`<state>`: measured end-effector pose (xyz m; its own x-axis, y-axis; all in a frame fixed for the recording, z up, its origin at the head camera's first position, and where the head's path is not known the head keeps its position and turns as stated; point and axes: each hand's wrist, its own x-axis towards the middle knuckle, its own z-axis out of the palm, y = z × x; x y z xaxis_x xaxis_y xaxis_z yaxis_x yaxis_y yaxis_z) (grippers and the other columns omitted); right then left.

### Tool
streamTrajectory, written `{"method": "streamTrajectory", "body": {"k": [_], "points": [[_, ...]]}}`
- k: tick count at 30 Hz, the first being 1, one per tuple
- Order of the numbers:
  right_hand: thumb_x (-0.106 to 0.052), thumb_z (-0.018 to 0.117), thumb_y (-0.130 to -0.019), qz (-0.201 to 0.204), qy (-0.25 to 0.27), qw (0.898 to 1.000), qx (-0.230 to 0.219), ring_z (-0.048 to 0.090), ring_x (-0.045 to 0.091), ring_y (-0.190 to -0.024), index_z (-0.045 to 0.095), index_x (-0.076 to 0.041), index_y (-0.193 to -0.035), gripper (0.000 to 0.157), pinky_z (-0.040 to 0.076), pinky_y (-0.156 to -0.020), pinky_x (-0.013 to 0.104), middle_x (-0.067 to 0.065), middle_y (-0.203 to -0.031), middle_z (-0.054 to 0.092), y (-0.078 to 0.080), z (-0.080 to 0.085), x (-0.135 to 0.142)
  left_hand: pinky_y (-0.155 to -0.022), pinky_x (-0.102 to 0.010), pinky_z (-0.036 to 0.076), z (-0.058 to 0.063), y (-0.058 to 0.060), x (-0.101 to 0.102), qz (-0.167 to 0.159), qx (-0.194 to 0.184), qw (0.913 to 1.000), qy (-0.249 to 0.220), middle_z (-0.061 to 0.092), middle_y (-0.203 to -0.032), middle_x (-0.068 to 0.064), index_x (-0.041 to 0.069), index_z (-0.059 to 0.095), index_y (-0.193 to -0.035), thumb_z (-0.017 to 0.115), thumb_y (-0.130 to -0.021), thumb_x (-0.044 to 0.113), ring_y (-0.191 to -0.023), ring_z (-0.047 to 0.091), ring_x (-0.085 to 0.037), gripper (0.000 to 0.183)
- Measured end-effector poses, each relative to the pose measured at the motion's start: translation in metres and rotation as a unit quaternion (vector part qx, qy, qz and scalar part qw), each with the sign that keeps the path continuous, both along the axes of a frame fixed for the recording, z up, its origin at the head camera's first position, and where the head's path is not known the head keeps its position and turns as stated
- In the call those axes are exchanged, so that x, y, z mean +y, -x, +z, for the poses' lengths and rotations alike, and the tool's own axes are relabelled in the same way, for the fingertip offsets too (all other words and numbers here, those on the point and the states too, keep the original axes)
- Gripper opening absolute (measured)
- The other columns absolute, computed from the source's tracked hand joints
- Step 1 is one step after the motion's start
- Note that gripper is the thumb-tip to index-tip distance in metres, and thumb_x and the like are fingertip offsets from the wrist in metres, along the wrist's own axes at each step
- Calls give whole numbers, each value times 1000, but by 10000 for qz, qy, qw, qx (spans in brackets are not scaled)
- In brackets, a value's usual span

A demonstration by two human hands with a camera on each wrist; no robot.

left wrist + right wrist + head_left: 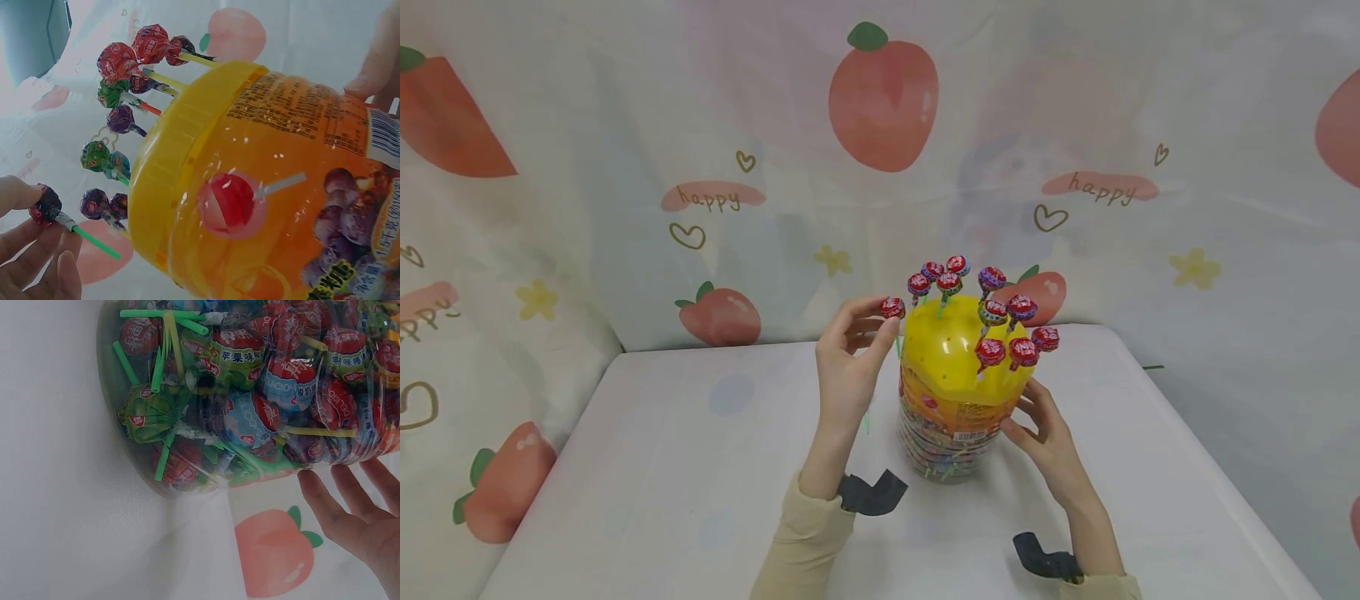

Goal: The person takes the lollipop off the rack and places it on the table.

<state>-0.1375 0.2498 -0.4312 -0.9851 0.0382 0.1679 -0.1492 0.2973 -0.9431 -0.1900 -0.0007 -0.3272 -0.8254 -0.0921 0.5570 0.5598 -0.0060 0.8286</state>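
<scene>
My left hand (pixel 853 358) pinches a lollipop (pixel 47 205) by its wrapped head, beside the jar's yellow lid (pixel 951 358). Its green stick (pixel 95 242) points toward the lid, its tip apart from it in the left wrist view. A clear plastic jar (pixel 951 446) with an orange label stands upright, full of wrapped lollipops. Several lollipops (pixel 990 353) stand head-up on the lid, which shows small holes. Against the jar's right side rests my right hand (pixel 1054 446); in the right wrist view its fairly straight fingers (pixel 322 494) touch the wall with their tips.
The jar stands on a white-covered table (pixel 700 467). Behind it hangs a pale curtain (pixel 790 108) printed with fruit, hearts and flowers. A thin green strip (pixel 867 422) shows left of the jar. Dark bands (pixel 872 493) sit at both wrists.
</scene>
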Motion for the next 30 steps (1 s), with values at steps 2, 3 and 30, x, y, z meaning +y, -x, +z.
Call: {"method": "streamTrajectory", "body": {"k": [2, 3, 30], "points": [[-12, 60, -91, -1, 6, 10000, 3, 33, 20, -132, 23, -14, -151, 70, 29, -105, 69, 13, -153, 28, 0, 0, 0, -74, -22, 50, -7, -1, -3, 73, -135, 9999, -32, 69, -103, -11, 9, 66, -113, 68, -89, 16, -86, 63, -20, 25], [-12, 60, -91, -6, 4, 10000, 4, 33, 20, -132, 23, -14, -151, 70, 29, -105, 69, 13, -153, 28, 0, 0, 0, -73, -21, 50, -10, -1, -4, 112, -206, 9997, -46, 69, -102, -11, 9, 67, -113, 68, -89, 17, -85, 63, -19, 25], [-12, 59, -92, -3, -18, 10000, -6, 33, 17, -131, 22, -15, -151, 70, 29, -104, 69, 13, -152, 29, 0, 0, -1, -62, -15, 45, -82, 7, -22, 834, -2096, 9742, -84, 67, -98, -24, -4, 66, -107, 68, -86, 4, -72, 58, -16, 22]]}}
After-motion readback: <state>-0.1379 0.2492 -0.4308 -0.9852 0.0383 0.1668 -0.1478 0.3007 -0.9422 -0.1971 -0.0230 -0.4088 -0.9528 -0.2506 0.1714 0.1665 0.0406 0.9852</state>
